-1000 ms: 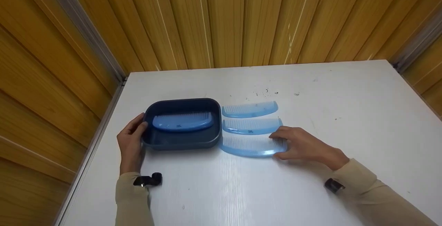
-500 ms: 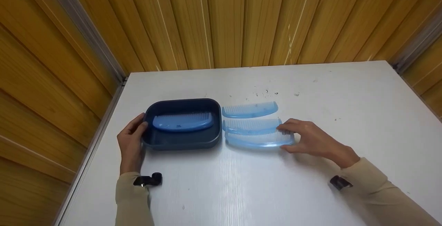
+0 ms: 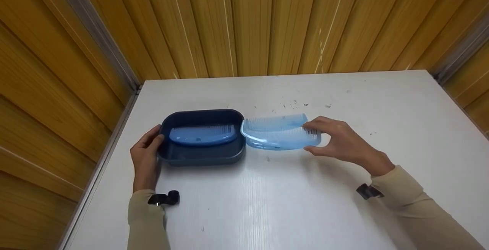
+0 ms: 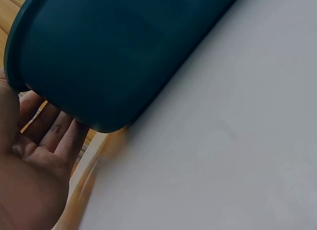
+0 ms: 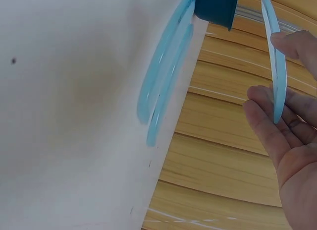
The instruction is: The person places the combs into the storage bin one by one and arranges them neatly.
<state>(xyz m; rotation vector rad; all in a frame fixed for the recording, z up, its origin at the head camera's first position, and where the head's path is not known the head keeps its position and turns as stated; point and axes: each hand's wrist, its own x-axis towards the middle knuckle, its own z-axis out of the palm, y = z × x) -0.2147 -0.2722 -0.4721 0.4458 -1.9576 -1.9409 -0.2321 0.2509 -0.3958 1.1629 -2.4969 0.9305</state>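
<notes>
A dark blue box [image 3: 202, 154] stands on the white table [image 3: 267, 204] with one pale blue comb [image 3: 202, 135] inside. My left hand [image 3: 149, 146] grips the box's left side, thumb on the rim; the left wrist view shows the fingers [image 4: 54, 136] against the box wall [image 4: 124, 51]. My right hand [image 3: 308, 140] pinches the right end of a second blue comb [image 3: 280, 140], lifted off the table just right of the box. Behind it a third comb [image 3: 279, 119] lies flat. The right wrist view shows the held comb [image 5: 275, 66] and two combs [image 5: 166, 71] lying on the table.
Wood-panelled walls [image 3: 248, 24] close in the table at the back and on both sides, with a metal strip [image 3: 114, 143] along the left edge. Small dark specks [image 3: 294, 103] mark the table behind the combs. A camera clip [image 3: 164, 199] sits on my left sleeve.
My right hand has picked the nearest comb up off the table and carried it back and left toward the box. The left hand and the box have not moved.
</notes>
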